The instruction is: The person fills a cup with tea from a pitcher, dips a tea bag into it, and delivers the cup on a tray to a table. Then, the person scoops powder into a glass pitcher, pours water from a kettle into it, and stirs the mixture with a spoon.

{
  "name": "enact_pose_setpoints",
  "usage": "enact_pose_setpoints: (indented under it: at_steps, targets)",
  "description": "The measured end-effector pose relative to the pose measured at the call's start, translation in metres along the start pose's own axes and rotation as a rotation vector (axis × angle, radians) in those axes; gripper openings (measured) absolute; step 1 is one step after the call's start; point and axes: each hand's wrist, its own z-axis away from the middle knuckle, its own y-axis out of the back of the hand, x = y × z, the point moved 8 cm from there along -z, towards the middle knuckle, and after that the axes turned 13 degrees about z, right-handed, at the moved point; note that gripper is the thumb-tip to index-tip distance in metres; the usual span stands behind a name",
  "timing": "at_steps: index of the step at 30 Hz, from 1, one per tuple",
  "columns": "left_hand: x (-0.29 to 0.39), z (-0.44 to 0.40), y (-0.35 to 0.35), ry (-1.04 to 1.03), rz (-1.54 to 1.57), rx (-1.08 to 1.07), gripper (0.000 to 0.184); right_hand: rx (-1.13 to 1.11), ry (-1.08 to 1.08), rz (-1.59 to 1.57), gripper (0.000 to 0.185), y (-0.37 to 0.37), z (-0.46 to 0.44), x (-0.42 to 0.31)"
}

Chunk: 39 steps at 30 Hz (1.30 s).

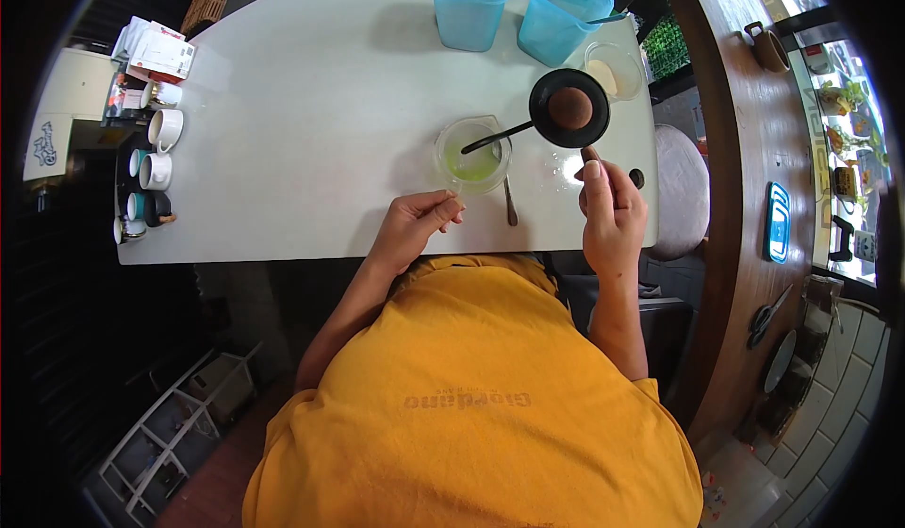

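A clear cup with pale green contents stands near the table's front edge. My left hand is closed beside its lower rim, fingertips pinched; what they hold is hard to make out. My right hand pinches a brown handle-like piece at the lower edge of a round black dish. A rounded brown thing lies inside the dish. The dish's black handle reaches left over the cup. A metal spoon lies right of the cup.
Two blue containers stand at the back, near a clear bowl with pale contents. White powder specks the table beside my right hand. Mugs line the left edge. A grey stool is at the right.
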Motion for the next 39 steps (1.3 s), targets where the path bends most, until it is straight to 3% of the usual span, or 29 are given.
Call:
enact_pose_setpoints:
  at_steps: [26, 33, 39]
  targets:
    - [0.001, 0.005, 0.002, -0.039, -0.012, 0.02, 0.02, 0.02, 0.004, -0.059, 0.029, 0.003, 0.011, -0.003]
    - [0.009, 0.015, 0.007, -0.041, -0.017, 0.02, 0.019, 0.042, 0.005, 0.048, 0.029, 0.016, 0.01, -0.001]
    - [0.009, 0.028, 0.001, 0.053, -0.034, 0.05, 0.019, 0.059, 0.024, 0.063, 0.029, 0.018, 0.002, -0.002]
